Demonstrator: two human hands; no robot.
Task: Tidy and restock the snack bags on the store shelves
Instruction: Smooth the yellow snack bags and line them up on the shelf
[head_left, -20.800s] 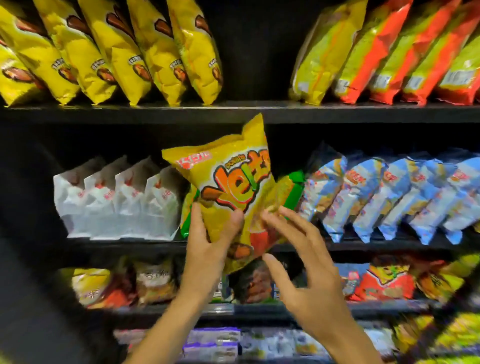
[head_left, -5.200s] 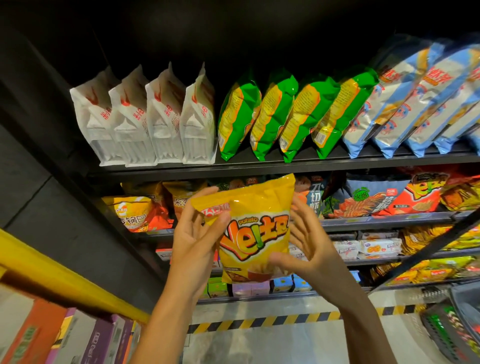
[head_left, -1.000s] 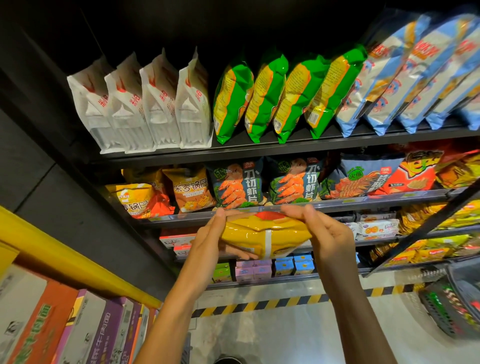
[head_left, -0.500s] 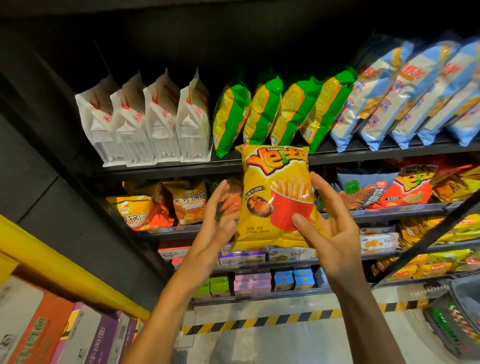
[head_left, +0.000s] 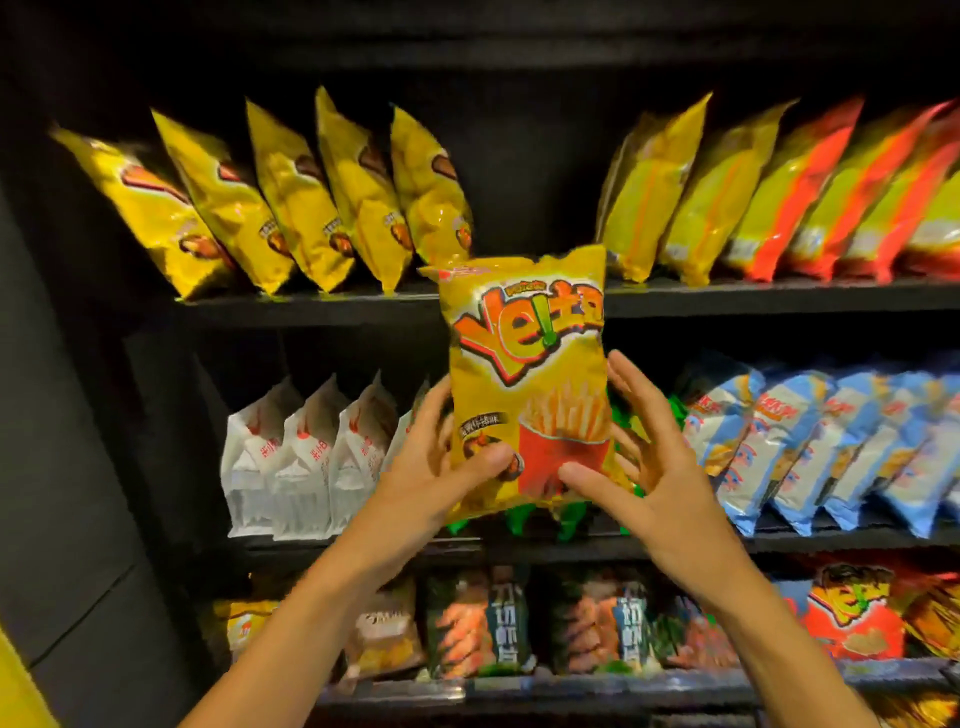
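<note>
I hold a yellow fries snack bag (head_left: 524, 374) upright in front of the shelves, its top level with the top shelf edge (head_left: 727, 301). My left hand (head_left: 431, 467) grips its lower left side, thumb on the front. My right hand (head_left: 644, 467) holds the lower right side, thumb on the front, fingers spread along the edge. On the top shelf a row of matching yellow bags (head_left: 291, 202) leans at the left. A dark gap (head_left: 535, 176) lies between them and the yellow-and-orange bags (head_left: 779, 197) at the right.
The middle shelf holds white bags (head_left: 306, 457), green bags (head_left: 519, 519) mostly hidden behind the held bag, and blue bags (head_left: 831, 441). Mixed snack bags (head_left: 493, 623) fill the shelf below. A dark side wall (head_left: 62, 415) stands at the left.
The bag went from squeezed flat low down to upright, then rose from the middle shelves to the top shelf. My view tilted up, bringing the top shelf into sight.
</note>
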